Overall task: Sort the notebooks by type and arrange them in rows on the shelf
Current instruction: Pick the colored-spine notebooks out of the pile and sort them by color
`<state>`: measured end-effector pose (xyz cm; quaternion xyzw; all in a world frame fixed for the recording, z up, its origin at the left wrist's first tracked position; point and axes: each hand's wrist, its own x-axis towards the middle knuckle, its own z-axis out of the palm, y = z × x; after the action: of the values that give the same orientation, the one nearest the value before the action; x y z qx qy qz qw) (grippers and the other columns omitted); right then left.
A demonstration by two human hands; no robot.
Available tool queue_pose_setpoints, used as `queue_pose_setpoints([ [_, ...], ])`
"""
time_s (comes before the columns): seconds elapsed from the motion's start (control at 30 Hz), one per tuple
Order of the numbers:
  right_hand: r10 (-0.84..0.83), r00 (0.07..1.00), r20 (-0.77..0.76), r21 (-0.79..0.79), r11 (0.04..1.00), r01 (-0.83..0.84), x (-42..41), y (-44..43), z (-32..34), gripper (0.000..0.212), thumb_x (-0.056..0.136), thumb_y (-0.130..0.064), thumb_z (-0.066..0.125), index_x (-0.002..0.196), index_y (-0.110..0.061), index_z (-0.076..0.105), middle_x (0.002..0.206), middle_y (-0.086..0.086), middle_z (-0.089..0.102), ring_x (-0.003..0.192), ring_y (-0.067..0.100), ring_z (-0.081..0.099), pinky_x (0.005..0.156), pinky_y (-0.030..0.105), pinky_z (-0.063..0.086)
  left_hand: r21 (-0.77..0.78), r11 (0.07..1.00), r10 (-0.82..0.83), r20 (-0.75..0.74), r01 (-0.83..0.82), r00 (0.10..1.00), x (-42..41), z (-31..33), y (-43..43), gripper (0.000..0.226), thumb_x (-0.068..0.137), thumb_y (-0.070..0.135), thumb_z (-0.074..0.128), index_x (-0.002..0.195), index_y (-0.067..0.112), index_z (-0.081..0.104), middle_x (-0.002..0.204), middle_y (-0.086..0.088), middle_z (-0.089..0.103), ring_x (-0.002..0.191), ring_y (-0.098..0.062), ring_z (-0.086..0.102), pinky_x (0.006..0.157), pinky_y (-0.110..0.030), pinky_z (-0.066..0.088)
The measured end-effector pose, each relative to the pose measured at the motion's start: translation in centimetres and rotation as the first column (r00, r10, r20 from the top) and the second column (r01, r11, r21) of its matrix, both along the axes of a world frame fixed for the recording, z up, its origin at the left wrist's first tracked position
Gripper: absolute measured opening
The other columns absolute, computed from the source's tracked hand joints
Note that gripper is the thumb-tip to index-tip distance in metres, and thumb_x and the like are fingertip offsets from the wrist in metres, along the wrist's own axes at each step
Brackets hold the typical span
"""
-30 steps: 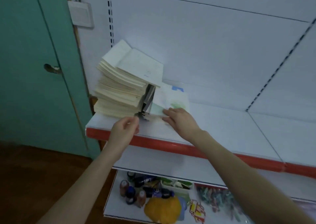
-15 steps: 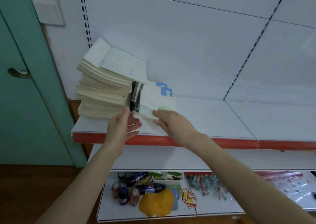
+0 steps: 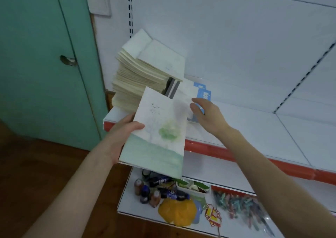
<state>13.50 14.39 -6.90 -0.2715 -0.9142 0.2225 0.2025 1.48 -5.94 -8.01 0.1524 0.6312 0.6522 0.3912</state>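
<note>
Green notebook [image 3: 160, 134] lifted off shelf [image 3: 258, 136], gripped by left hand [image 3: 121, 135]; right hand [image 3: 207, 114] spread, perhaps touching blue notebook [image 3: 206, 94].

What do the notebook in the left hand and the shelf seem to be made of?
Notebook: paper with a matte card cover, judging by its printed tree picture and thin edge. Shelf: probably painted metal, smooth and white; its red front strip is perhaps plastic.

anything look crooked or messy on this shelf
Yes: the tall stack of cream paper notebooks at the left end of the white red-edged shelf is ragged, its upper notebooks twisted and overhanging the lower ones. Grey-edged notebooks lean wedged against its right side.
</note>
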Motion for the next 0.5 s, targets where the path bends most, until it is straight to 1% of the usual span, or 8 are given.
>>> queue_pose_setpoints([
  [0.1,0.047,0.974,0.222,0.037,0.998,-0.057,-1.5,1.4,-1.8,0.058,0.095,-0.042,0.042,0.142,-0.008,0.033,0.141,0.011,0.041,0.13,0.026,0.037,0.104,0.028,0.026,-0.005,0.998,0.067,0.032,-0.067,0.997,-0.6,-0.7,-2.3,0.02,0.087,0.008,0.056,0.092,0.027,0.062,0.078,0.0,0.071,0.072,-0.022,0.065,0.06,-0.03,0.051],
  [0.17,0.041,0.936,0.35,0.182,0.977,-0.111,-1.8,1.8,-2.9,0.062,0.094,-0.044,0.044,0.144,-0.012,0.028,0.146,0.012,0.035,0.134,0.027,0.031,0.109,0.033,0.023,0.003,0.997,0.082,0.11,-0.083,0.991,-0.8,-1.1,-3.2,0.019,0.087,0.012,0.057,0.102,0.021,0.064,0.082,-0.003,0.073,0.073,-0.024,0.068,0.061,-0.032,0.054],
  [0.2,0.038,0.932,0.36,0.246,0.96,-0.135,-1.8,2.0,-3.1,0.057,0.096,-0.04,0.042,0.144,-0.014,0.029,0.146,0.012,0.034,0.134,0.028,0.031,0.109,0.032,0.023,0.016,0.996,0.087,0.153,-0.09,0.984,-0.7,-1.3,-3.4,0.021,0.087,0.013,0.056,0.106,0.019,0.063,0.086,-0.006,0.073,0.076,-0.025,0.069,0.064,-0.034,0.055],
  [0.27,0.043,0.96,0.276,0.261,0.958,-0.118,-1.4,2.0,-2.8,0.046,0.099,-0.03,0.036,0.143,-0.015,0.033,0.144,0.012,0.039,0.132,0.029,0.036,0.104,0.029,0.026,0.036,0.993,0.102,0.232,-0.114,0.967,-0.3,-1.4,-3.5,0.025,0.088,0.015,0.055,0.111,0.016,0.063,0.094,-0.009,0.072,0.081,-0.028,0.068,0.07,-0.036,0.055],
  [0.33,0.043,0.988,0.15,0.151,0.986,-0.066,-0.5,1.3,-1.8,0.042,0.1,-0.024,0.033,0.141,-0.013,0.037,0.14,0.013,0.045,0.125,0.03,0.043,0.094,0.025,0.031,0.041,0.993,0.096,0.293,-0.113,0.951,0.0,-1.7,-3.7,0.023,0.088,0.02,0.053,0.107,0.013,0.064,0.092,-0.012,0.072,0.079,-0.03,0.068,0.07,-0.037,0.055],
  [0.4,0.018,1.0,0.018,0.043,0.999,-0.018,0.8,0.3,-0.7,0.041,0.1,-0.021,0.034,0.14,-0.013,0.038,0.136,0.012,0.049,0.12,0.03,0.047,0.085,0.019,0.032,0.047,0.994,0.079,0.337,-0.101,0.938,0.4,-2.1,-3.7,0.025,0.089,0.026,0.052,0.104,0.011,0.065,0.095,-0.015,0.072,0.081,-0.032,0.068,0.076,-0.04,0.053],
  [0.43,0.026,0.999,-0.029,0.02,0.999,-0.026,1.5,-0.6,-0.3,0.04,0.1,-0.021,0.035,0.14,-0.013,0.039,0.135,0.012,0.05,0.119,0.029,0.048,0.082,0.016,0.031,0.051,0.994,0.076,0.347,-0.1,0.935,0.5,-2.5,-3.6,0.027,0.09,0.029,0.051,0.105,0.012,0.065,0.096,-0.015,0.071,0.083,-0.033,0.067,0.077,-0.041,0.052],
  [0.5,0.124,0.992,-0.021,0.081,0.989,-0.122,2.6,-3.1,-0.4,0.04,0.1,-0.021,0.038,0.137,-0.009,0.042,0.131,0.013,0.053,0.118,0.029,0.05,0.086,0.017,0.033,0.077,0.993,0.061,0.338,-0.092,0.939,1.0,-3.0,-2.8,0.03,0.091,0.039,0.049,0.105,0.017,0.063,0.091,-0.01,0.073,0.08,-0.029,0.069,0.069,-0.038,0.056],
])
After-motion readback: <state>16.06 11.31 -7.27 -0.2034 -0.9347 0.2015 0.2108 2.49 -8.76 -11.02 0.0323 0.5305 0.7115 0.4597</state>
